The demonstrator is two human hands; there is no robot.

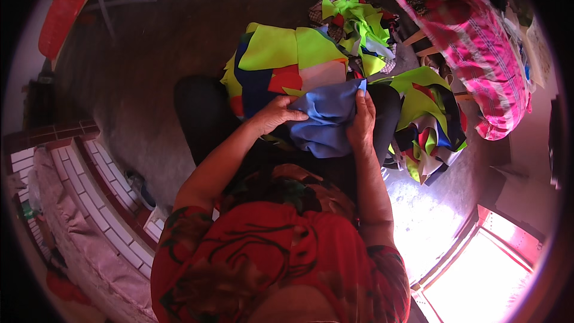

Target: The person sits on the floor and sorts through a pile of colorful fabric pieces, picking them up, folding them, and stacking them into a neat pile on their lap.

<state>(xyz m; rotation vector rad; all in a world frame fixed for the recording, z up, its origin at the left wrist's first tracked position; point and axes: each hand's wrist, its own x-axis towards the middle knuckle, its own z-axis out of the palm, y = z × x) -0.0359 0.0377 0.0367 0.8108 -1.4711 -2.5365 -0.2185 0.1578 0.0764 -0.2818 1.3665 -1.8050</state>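
Observation:
A soft blue piece of cloth [326, 121] lies bunched on my lap, and both hands grip it. My left hand [273, 114] clutches its left edge. At the cloth's right edge my right hand [361, 122] pinches it with the fingers closed. Just beyond the blue cloth a stack of cut fabric pieces [280, 60] in neon yellow-green, navy, red and white rests over my knees. My dark trousers [203, 116] show to the left of that stack.
A second pile of mixed neon and dark cloth pieces [430, 122] lies on the floor to my right. More neon scraps [353, 21] sit farther off. A large pink checked bag [484, 54] stands at upper right. A low brick-patterned ledge [89, 191] runs at my left.

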